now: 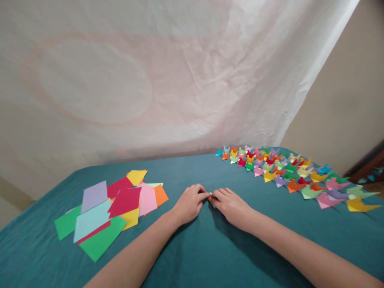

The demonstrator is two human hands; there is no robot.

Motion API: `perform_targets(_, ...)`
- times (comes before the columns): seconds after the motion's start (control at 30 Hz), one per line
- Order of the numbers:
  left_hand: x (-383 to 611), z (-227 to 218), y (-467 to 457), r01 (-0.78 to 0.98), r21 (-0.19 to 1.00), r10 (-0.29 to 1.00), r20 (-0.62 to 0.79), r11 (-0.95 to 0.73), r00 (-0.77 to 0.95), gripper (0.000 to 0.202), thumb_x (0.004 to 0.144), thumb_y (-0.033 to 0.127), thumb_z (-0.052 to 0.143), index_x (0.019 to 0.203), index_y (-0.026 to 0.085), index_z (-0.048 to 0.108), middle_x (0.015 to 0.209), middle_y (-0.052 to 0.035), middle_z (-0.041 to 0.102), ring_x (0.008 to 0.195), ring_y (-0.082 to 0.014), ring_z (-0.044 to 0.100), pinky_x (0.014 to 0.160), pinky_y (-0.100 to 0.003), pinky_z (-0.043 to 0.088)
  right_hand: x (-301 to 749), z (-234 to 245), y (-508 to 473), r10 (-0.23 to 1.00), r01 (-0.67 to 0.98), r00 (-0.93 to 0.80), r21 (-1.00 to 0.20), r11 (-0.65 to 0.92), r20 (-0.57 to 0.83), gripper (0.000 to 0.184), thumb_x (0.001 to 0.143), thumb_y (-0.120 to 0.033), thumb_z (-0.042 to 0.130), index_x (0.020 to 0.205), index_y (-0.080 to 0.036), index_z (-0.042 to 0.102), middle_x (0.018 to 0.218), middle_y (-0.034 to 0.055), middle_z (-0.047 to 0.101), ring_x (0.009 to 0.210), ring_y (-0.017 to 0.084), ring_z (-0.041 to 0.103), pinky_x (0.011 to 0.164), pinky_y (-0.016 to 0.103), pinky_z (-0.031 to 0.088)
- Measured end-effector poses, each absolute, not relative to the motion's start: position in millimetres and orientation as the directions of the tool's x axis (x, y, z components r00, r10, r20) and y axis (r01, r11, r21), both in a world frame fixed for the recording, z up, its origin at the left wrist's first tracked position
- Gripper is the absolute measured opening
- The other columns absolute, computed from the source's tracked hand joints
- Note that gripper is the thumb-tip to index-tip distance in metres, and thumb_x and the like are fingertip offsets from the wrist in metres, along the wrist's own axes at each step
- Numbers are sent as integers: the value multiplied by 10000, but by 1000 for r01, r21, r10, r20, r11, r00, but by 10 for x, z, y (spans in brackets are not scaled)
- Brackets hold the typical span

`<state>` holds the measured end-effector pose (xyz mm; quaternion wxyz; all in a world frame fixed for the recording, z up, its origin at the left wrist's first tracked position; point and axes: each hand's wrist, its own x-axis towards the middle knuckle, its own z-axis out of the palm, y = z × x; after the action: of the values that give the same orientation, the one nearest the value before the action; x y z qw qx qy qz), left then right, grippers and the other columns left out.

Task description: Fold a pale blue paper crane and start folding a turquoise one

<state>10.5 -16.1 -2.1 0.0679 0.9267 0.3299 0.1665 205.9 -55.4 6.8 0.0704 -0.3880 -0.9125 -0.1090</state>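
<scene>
Near the middle of the table, a small folded piece of pale blue-green paper (211,194) shows between my fingertips, mostly covered by them. My right hand (231,206) is closed and pinches it from the right. From the other side, my left hand (189,204) reaches in with fingers bent and presses its fingertips on the paper's left end. The two hands almost meet there, low over the teal cloth (192,256). How the paper is folded is hidden.
Loose coloured paper sheets (93,222) lie overlapping on the left. Rows of small folded paper birds (306,192) in many colours stand on the right, back to the far edge. A whitish sheet (180,80) hangs behind the table.
</scene>
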Motion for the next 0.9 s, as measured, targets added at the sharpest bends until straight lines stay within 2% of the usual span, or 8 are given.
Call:
perform_targets(0.43, 114, 10, -171, 603, 200, 635, 242, -772, 733, 391, 834, 91, 467, 1157, 276, 586, 1067, -53, 532, 997, -203, 480, 822, -341, 401, 2179, 47, -530, 725, 699, -650, -194, 688, 227, 512, 794, 30, 418, 1218, -223, 554, 1039, 95, 558, 965, 201, 486, 814, 322, 395)
perform_targets(0.7, 128, 22, -168, 624, 171, 647, 236, -762, 725, 367, 835, 107, 494, 1134, 290, 604, 1069, -47, 535, 997, -204, 481, 812, -335, 398, 2175, 68, -544, 727, 705, -658, -179, 686, 194, 525, 784, 24, 427, 1241, -209, 540, 1085, 116, 558, 985, 214, 495, 835, 347, 406)
perform_targets(0.9, 143, 51, -172, 631, 141, 645, 216, -763, 733, 380, 830, 99, 493, 1127, 306, 609, 1053, -44, 539, 989, -204, 485, 799, -328, 398, 2244, -21, -605, 713, 683, -666, -203, 701, 220, 508, 814, -1, 413, 1255, -227, 527, 1208, 129, 542, 1099, 228, 484, 881, 388, 415)
